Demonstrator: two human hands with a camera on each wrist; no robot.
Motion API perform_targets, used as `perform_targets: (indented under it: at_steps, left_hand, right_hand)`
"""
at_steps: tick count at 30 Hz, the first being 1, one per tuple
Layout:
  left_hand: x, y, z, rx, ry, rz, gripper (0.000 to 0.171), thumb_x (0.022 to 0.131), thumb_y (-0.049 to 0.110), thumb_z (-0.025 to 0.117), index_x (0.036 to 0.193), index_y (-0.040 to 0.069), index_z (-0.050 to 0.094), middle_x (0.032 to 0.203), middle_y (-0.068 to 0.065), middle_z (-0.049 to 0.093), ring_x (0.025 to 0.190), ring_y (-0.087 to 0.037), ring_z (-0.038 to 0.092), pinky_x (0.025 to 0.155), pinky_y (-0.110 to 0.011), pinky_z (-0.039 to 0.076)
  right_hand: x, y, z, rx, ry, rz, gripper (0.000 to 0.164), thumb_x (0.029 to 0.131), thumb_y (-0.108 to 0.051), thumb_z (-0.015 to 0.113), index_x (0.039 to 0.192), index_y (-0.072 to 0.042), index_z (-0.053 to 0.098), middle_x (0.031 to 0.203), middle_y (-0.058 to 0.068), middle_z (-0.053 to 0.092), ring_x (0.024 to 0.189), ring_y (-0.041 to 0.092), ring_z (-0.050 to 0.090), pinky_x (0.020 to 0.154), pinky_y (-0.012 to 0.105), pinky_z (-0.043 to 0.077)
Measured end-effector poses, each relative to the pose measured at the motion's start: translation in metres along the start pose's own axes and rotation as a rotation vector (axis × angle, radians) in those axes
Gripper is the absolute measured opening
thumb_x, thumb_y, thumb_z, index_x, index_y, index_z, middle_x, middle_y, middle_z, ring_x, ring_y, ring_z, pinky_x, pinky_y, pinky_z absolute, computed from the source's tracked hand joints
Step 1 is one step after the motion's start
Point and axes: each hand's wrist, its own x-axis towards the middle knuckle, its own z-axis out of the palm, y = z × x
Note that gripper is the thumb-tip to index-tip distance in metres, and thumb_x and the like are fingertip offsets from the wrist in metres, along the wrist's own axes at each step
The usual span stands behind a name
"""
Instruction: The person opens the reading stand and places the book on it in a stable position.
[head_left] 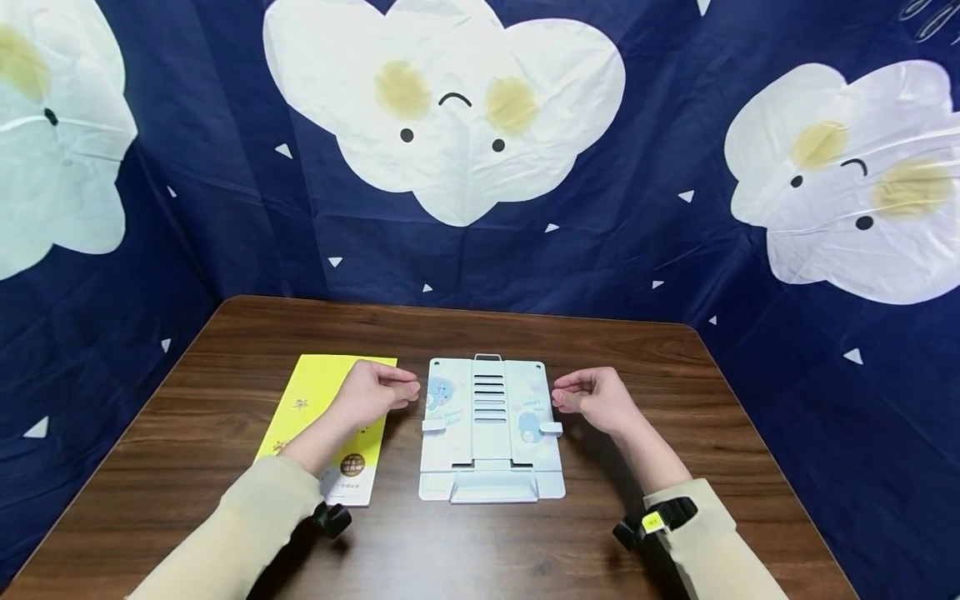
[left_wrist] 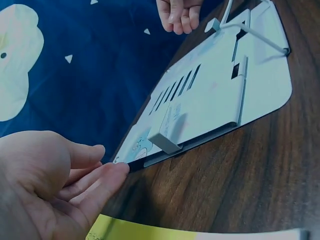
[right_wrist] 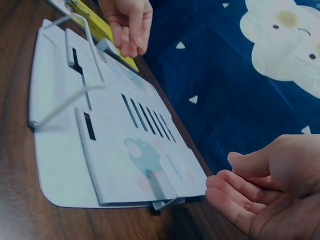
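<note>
A white book stand [head_left: 457, 446] with slots down its middle and pale blue cartoon prints lies folded on the table. Small side clips, a left one [head_left: 433, 426] and a right one [head_left: 551, 428], stick up from it. My left hand [head_left: 375, 393], fingers loosely bent, is at its upper left edge; in the left wrist view the fingertips [left_wrist: 119, 169] come very close to the corner, and contact is hard to tell. Beside the opposite edge, my right hand [head_left: 600, 402] is held with relaxed fingers [right_wrist: 220, 197] and nothing in it.
A yellow book [head_left: 318, 387] lies left of the stand, partly hidden beneath my left forearm. Bent white wire [right_wrist: 70, 105] rises at the stand's near end. The brown wooden table [head_left: 480, 550] ends at a dark blue curtain [head_left: 375, 258] with cloud prints.
</note>
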Motion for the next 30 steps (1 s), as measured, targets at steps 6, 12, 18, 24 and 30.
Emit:
perform_targets:
  at_steps: [6, 12, 18, 24, 30]
  left_hand:
    - [0.009, -0.004, 0.003, -0.005, -0.017, -0.030, 0.024, 0.097, 0.001, 0.075, 0.114, -0.015, 0.073, 0.104, -0.027, 0.076, 0.088, -0.030, 0.078, 0.078, -0.039, 0.064]
    - [0.017, -0.006, 0.006, -0.002, -0.025, -0.040, 0.022, 0.098, 0.002, 0.075, 0.113, -0.015, 0.073, 0.103, -0.025, 0.076, 0.086, -0.030, 0.078, 0.077, -0.037, 0.064]
    - [0.026, -0.007, 0.007, -0.044, -0.030, -0.074, 0.021, 0.098, 0.000, 0.075, 0.112, -0.015, 0.073, 0.100, -0.023, 0.076, 0.082, -0.025, 0.077, 0.074, -0.035, 0.064]
    - [0.028, -0.007, 0.011, -0.040, -0.050, -0.109, 0.020, 0.097, 0.001, 0.076, 0.112, -0.013, 0.074, 0.098, -0.020, 0.076, 0.081, -0.023, 0.077, 0.073, -0.033, 0.064]
    - [0.028, -0.009, 0.014, -0.029, -0.052, -0.133, 0.018, 0.096, -0.002, 0.075, 0.112, -0.011, 0.076, 0.095, -0.017, 0.077, 0.079, -0.020, 0.075, 0.073, -0.032, 0.064]
  right_hand:
    - [0.014, 0.011, -0.003, -0.007, 0.019, 0.077, 0.023, 0.097, 0.003, 0.073, 0.114, 0.017, 0.069, 0.100, 0.029, 0.074, 0.092, 0.040, 0.075, 0.081, 0.044, 0.064]
    - [0.022, 0.023, -0.003, 0.017, 0.025, 0.165, 0.021, 0.098, 0.002, 0.072, 0.115, 0.015, 0.070, 0.101, 0.024, 0.075, 0.088, 0.029, 0.075, 0.079, 0.039, 0.064]
    - [0.026, 0.024, 0.000, 0.060, 0.016, 0.198, 0.021, 0.099, 0.003, 0.070, 0.114, 0.017, 0.070, 0.101, 0.022, 0.076, 0.085, 0.027, 0.076, 0.079, 0.037, 0.064]
    - [0.030, 0.030, 0.002, 0.157, 0.019, 0.236, 0.022, 0.098, 0.008, 0.069, 0.116, 0.020, 0.068, 0.099, 0.022, 0.075, 0.080, 0.021, 0.075, 0.076, 0.034, 0.064]
    - [0.031, 0.035, 0.005, 0.196, 0.030, 0.252, 0.023, 0.096, 0.010, 0.070, 0.117, 0.021, 0.067, 0.095, 0.020, 0.075, 0.077, 0.018, 0.074, 0.074, 0.032, 0.064]
